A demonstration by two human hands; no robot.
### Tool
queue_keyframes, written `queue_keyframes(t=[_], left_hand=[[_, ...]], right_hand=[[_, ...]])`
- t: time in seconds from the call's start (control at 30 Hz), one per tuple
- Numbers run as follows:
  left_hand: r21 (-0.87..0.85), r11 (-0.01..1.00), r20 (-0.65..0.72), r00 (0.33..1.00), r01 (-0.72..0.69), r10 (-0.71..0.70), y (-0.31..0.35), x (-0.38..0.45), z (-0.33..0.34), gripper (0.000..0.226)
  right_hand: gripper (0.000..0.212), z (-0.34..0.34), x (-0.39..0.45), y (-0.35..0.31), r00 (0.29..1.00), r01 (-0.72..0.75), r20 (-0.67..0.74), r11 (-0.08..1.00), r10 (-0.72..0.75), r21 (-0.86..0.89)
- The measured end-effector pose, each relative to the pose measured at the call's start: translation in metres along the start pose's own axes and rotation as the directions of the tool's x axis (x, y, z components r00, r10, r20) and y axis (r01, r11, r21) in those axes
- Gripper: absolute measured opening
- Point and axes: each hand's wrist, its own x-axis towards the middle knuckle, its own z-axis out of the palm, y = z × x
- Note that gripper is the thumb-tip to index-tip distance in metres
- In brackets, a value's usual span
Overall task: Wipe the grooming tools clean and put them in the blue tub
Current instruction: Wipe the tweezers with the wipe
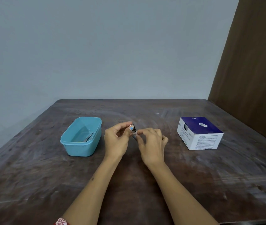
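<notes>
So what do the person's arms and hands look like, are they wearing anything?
Both forearms are bare, with no sleeves, gloves or watch in view. The left hand has a light blue painted thumbnail. At the bottom edge, the left arm shows a bit of red and white patterned fabric. The right hand shows no rings.

Both forearms reaching in from frame bottom, left hand (116, 140) and right hand (151, 143) meeting mid-frame, fingers curling, pinching

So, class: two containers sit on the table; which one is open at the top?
The blue tub, left of the hands: lidless, with a metal tool visible inside. The white and blue box on the right is closed on top.
</notes>
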Motion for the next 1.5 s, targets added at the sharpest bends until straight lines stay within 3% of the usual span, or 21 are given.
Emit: queue_keyframes(t=[0.17,0.43,0.67,1.17,1.3,1.43,1.5], left_hand=[[0.016,1.0,0.027,1.0,-0.004,0.004,0.0007,-0.0006,0.0005,0.029],[0.11,0.993,0.017,0.999,-0.044,0.042,-0.0028,-0.0001,0.0014,0.021],[0.199,0.97,0.009,0.99,-0.141,0.142,0.0004,-0.0006,0.0012,0.028],[0.306,0.919,0.006,0.966,-0.249,0.26,-0.0038,-0.0052,0.0019,0.026],[0.319,0.913,0.016,0.964,-0.256,0.265,-0.0035,-0.0053,0.001,0.026],[0.32,0.913,0.009,0.964,-0.254,0.265,-0.0032,-0.0046,0.0007,0.027],[0.315,0.919,0.005,0.968,-0.238,0.249,-0.0035,-0.0041,0.0007,0.027]], right_hand=[[0.009,0.0004,-0.0005,-0.0022,0.99,0.095,-0.109,0.994,-0.089,0.055],[0.016,-0.0017,-0.0015,-0.0011,0.998,0.039,0.058,0.991,-0.032,-0.128],[0.012,-0.0037,-0.0019,-0.0054,0.994,0.088,-0.059,0.995,-0.091,-0.049],[0.015,-0.0038,-0.0047,-0.0035,0.998,0.056,-0.025,0.992,-0.059,-0.114],[0.01,-0.004,-0.0047,-0.0065,0.985,0.112,-0.124,0.993,-0.117,-0.048],[0.015,-0.0039,-0.0051,-0.0036,0.998,0.066,-0.001,0.993,-0.067,-0.102],[0.014,-0.0042,-0.0049,-0.0042,0.997,0.073,-0.026,0.995,-0.075,-0.072]])
